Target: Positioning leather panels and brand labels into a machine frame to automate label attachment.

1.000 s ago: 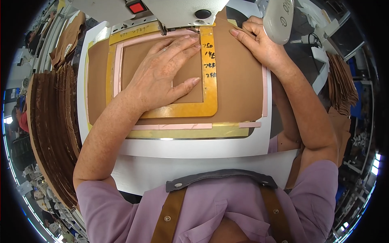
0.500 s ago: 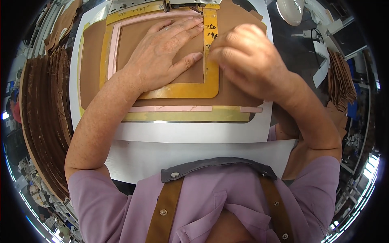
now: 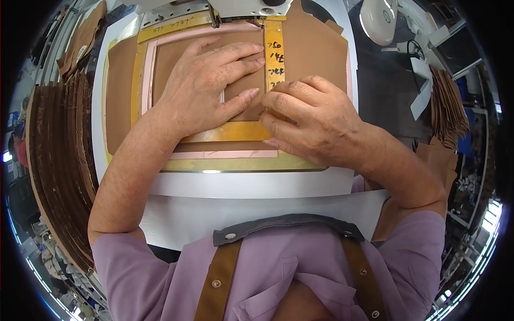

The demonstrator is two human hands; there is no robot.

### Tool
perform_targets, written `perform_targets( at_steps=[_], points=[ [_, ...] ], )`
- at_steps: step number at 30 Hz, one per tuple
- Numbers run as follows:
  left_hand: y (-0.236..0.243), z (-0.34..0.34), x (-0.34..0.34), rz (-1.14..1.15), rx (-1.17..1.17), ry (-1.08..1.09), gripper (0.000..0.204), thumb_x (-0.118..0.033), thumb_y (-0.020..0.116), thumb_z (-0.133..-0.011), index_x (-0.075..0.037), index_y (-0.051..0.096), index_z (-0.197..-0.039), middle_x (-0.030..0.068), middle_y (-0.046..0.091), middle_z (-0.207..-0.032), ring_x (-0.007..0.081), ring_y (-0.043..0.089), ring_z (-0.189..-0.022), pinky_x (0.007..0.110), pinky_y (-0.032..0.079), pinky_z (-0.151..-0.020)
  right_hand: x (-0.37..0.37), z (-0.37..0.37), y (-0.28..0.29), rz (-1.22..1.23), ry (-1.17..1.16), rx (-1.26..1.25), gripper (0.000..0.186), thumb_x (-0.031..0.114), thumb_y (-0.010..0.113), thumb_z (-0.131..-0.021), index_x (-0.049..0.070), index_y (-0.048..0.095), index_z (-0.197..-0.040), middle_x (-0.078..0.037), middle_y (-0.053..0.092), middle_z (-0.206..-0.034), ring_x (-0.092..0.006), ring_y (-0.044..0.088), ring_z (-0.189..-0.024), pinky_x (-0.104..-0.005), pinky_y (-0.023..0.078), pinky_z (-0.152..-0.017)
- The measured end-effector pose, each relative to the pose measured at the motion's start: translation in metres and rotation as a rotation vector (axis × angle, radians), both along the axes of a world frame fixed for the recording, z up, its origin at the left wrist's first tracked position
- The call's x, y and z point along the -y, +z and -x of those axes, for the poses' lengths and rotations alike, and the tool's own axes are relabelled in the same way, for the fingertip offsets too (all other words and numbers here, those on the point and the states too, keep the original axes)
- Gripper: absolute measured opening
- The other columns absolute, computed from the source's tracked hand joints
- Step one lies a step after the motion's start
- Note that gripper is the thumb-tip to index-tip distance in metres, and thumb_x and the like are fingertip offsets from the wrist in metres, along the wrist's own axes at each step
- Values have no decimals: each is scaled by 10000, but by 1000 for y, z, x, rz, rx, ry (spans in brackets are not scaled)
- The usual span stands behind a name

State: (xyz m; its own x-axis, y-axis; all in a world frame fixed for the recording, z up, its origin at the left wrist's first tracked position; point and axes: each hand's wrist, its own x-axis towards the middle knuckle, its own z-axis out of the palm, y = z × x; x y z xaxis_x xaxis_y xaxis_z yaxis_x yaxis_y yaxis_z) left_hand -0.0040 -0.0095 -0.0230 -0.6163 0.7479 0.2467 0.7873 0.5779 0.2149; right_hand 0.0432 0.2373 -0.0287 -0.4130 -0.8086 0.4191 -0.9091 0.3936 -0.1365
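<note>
Left hand point(image 3: 206, 88) flat, fingers point(image 3: 235, 53) spread; right hand point(image 3: 316, 120) beside it, fingers point(image 3: 284, 101) curled, palm down.

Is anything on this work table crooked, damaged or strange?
Nothing stands out. The yellow frame lies flat and square on the brown piece, with the left hand and right hand pressing on it.

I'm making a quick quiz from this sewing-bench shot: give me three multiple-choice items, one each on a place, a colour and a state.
1. Where does the stack of brown pieces lie?
A) at the person's left B) on the frame C) under the right hand

2. What colour is the template frame?
A) blue B) yellow C) green

3. How does the left hand rest?
A) clenched in a fist B) raised off the work C) flat, fingers spread

Answers: 1 A, it curves along the left edge; 2 B, its yellow bars show around the hands; 3 C, the palm presses the brown panel inside the frame.
</note>
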Motion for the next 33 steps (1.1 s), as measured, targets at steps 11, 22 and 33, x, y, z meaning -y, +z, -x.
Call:
perform_targets(
  at_steps=[11, 22, 33],
  points=[
    [-4, 1, 2, -35, 87, 61, 428, -225, 724, -878, -89, 670, -1280, 60, 608, -1440, 240, 551, -1343, 484, 326, -1154, 10, -3, -3, 103, -82, -79, 131, 209, 732, -734, 115, 674, -806, -3, 602, -906, -132, 623, -847, -272, 477, -597],
    [-3, 8, 5, -17, 66, 46, 459, -253, 704, -903, -78, 650, -1325, 77, 602, -1444, 250, 531, -1365, 500, 290, -1183, 10, 4, -3, 70, -100, -65, 124, 177, 739, -733, 110, 673, -814, -13, 607, -924, -138, 616, -848, -287, 497, -614],
    [5, 10, -3, 71, -58, 93, 477, -278, 666, -924, -80, 626, -1357, 63, 578, -1388, 239, 539, -1299, 553, 305, -1126, 13, 22, 0, 125, -156, -72, 191, 255, 788, -761, 120, 695, -858, -13, 620, -955, -164, 621, -891, -326, 484, -657]
  ],
)
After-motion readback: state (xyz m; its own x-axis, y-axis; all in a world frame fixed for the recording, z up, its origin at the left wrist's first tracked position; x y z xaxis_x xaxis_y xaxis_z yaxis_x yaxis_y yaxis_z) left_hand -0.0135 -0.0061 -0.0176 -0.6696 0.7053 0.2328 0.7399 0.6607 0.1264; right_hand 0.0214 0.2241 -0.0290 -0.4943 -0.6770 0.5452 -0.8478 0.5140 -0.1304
